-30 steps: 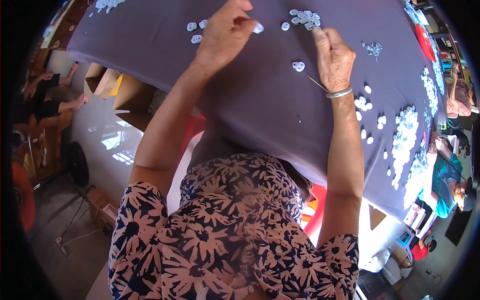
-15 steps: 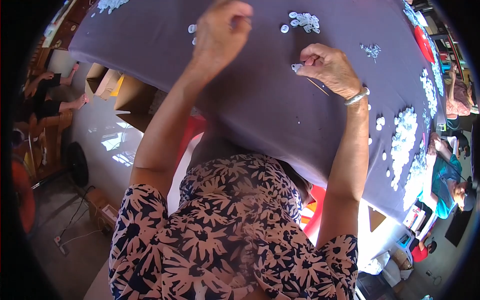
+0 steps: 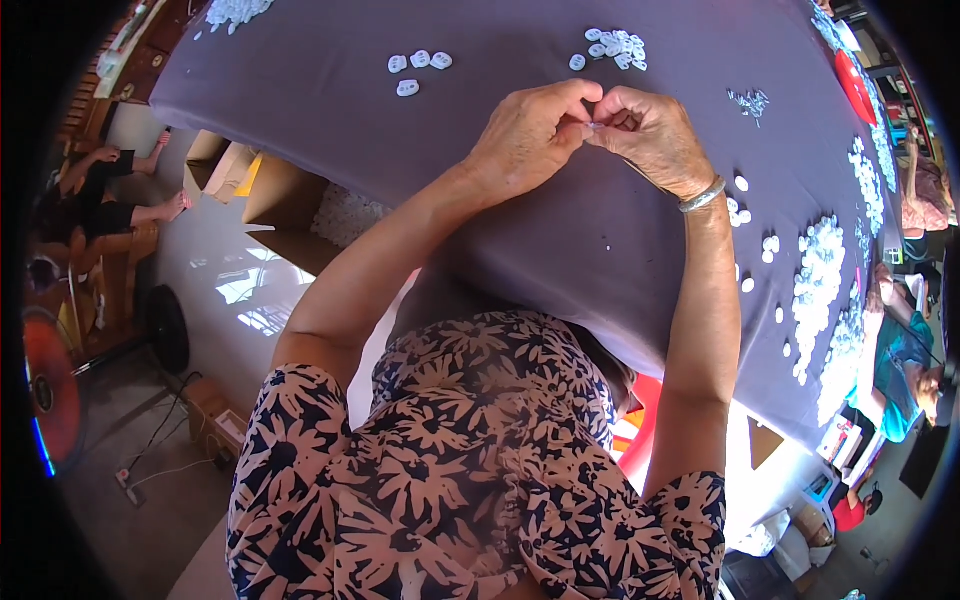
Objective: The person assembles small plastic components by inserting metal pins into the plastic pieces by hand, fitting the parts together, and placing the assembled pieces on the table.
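Note:
Over the dark tablecloth, my left hand [image 3: 535,138] and my right hand [image 3: 658,140] meet with fingertips together. Both are closed in a pinch. Between the fingertips only a sliver of a small white plastic piece [image 3: 592,127] shows; the fingers cover the rest. A thin tan stick [image 3: 645,176] lies along the underside of my right palm, mostly hidden. Whether my left fingers grip the white piece or something smaller is hidden. Beyond my left hand lie several loose white oval pieces [image 3: 421,60], and past my right hand is a cluster of similar ones [image 3: 618,47].
A little heap of small metal parts [image 3: 750,104] lies at the far right. Large piles of white pieces [image 3: 818,270] line the table's right side, where another person [image 3: 895,365] sits. Cardboard boxes [image 3: 290,205] stand on the floor at left.
My left hand has come down and right from above the loose pieces at the left to meet my right hand. The right hand's white piece is now mostly covered by fingers.

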The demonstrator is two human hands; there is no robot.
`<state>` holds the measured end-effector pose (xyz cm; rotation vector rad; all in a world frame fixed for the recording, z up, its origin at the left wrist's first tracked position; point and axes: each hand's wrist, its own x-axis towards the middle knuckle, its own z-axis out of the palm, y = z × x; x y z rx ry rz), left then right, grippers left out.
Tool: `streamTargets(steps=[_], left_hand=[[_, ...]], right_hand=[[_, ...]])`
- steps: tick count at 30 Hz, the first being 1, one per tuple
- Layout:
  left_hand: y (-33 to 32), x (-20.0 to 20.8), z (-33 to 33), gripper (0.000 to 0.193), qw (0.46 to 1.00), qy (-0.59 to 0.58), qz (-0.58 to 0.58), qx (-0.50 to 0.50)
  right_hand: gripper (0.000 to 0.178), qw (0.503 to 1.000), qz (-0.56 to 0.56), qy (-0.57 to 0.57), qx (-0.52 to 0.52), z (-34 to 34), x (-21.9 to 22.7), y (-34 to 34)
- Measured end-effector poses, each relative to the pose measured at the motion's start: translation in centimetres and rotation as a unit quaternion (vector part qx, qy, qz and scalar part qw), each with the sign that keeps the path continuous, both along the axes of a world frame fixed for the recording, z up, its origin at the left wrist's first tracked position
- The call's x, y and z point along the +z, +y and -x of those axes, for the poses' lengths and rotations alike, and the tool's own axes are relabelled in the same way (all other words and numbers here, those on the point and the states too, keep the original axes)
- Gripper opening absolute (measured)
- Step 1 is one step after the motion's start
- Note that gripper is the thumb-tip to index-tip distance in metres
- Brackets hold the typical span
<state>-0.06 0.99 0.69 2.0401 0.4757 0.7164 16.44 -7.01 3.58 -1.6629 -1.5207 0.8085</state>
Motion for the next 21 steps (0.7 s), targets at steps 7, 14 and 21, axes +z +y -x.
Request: streamTargets(steps=[7,14,21], left_hand=[[1.1,-0.2,0.3,0.030,0.999,-0.030,0.034,0.024],[1.0,0.3,0.2,0.032,0.979,-0.070,0.191,0.030],[1.1,0.0,0.2,0.033,0.983,-0.047,0.175,0.040]], right_hand=[[0.011,0.999,0.021,-0.039,0.018,0.3,0.3,0.2],[0.009,0.996,0.088,-0.011,0.030,-1.4,0.3,-0.4],[0.012,0.999,-0.019,0.045,-0.003,-1.8,-0.6,0.0]])
